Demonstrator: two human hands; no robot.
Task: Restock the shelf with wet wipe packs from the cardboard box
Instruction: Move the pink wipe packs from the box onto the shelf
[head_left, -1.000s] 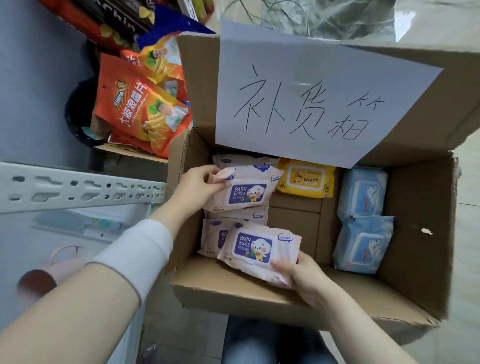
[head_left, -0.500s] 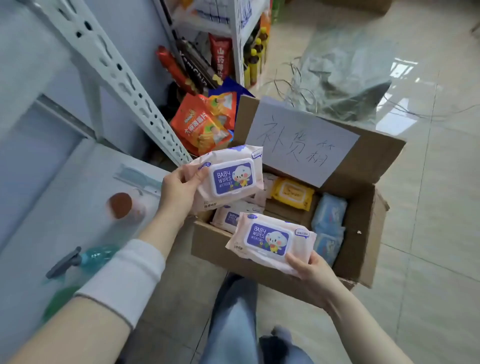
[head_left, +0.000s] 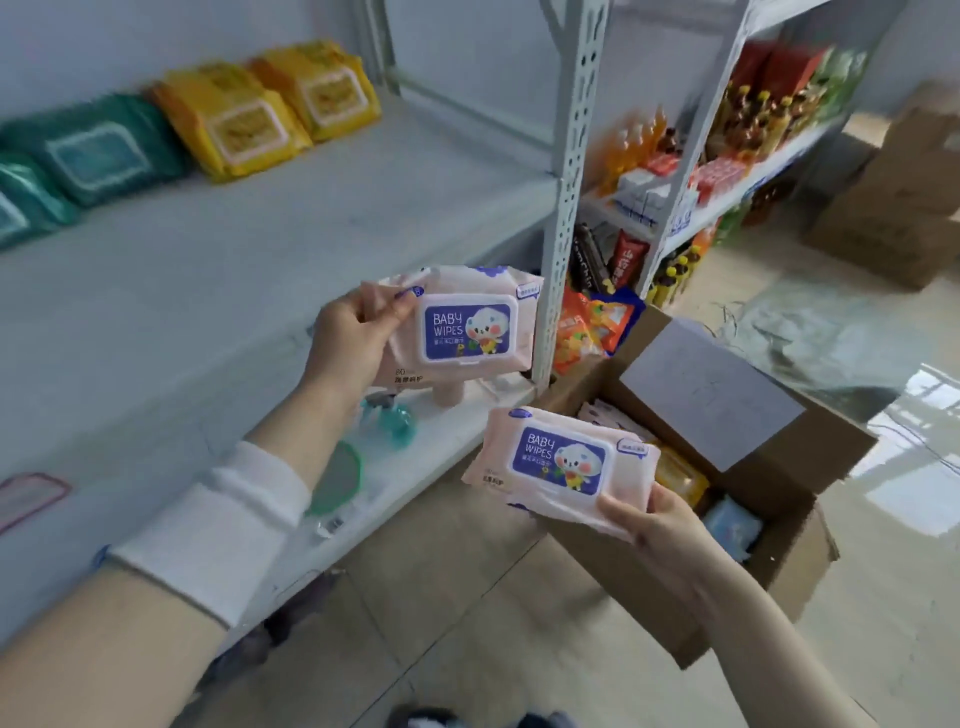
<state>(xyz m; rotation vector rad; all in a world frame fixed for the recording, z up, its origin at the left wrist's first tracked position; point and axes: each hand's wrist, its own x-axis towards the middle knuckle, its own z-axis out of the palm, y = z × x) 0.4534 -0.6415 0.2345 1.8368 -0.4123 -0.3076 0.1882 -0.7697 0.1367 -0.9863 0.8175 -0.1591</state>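
Pink packs (head_left: 467, 325) over bare shelf (head_left: 218, 270)

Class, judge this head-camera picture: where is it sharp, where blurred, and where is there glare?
Head view: the two pink packs read sharply; the yellow packs on the shelf are smeared; window glare whitens the floor; wide-angle bending tilts the upright.

Bare shelf (head_left: 260, 249) middle, yellow packs (head_left: 270, 104) at back, upright post (head_left: 566, 182) right
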